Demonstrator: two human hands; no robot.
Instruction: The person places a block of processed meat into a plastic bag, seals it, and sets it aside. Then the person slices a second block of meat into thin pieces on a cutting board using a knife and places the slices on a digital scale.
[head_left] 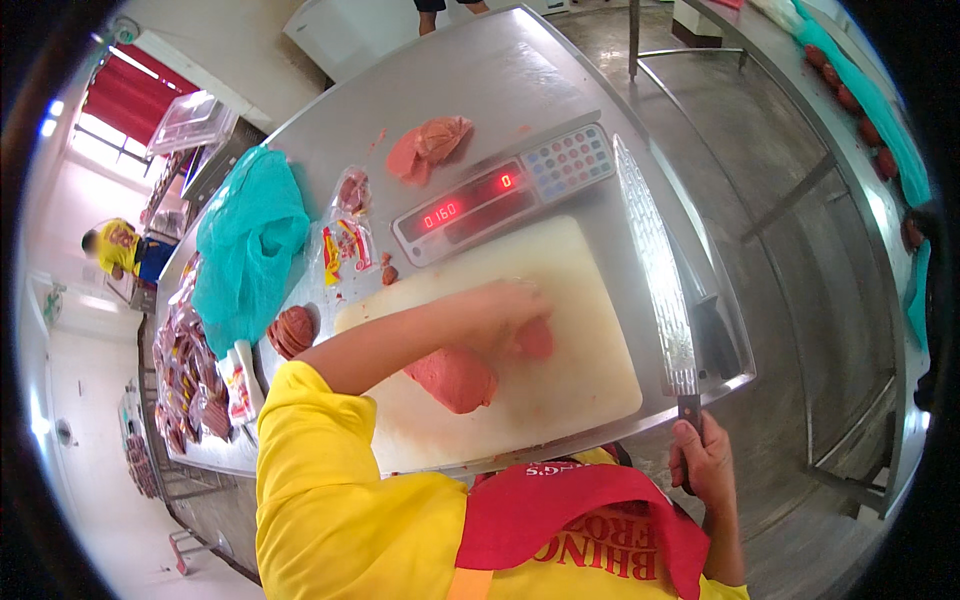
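My right hand (705, 455) is closed round the black handle of a long, wide-bladed knife (655, 265). Its blade points away from me, off the right side of a white cutting board (590, 390). Over the board, my left hand (515, 303) is bent down, slightly blurred, with its fingers closed about a small piece of pink meat (536, 339). A larger rounded lump of pink meat (455, 380) lies on the board under my left forearm, which partly covers it. Just beyond the board stands a digital scale (470, 215) with lit red digits and a keypad.
Crumpled pink meat casing (428, 148) lies behind the scale. To the left are a teal mesh bag (255, 245), plastic wrappers (347, 245), a netted meat roll (293, 331) and a pile of packaged sausages (185, 370). Another metal table (790, 85) runs along the right; people stand farther off.
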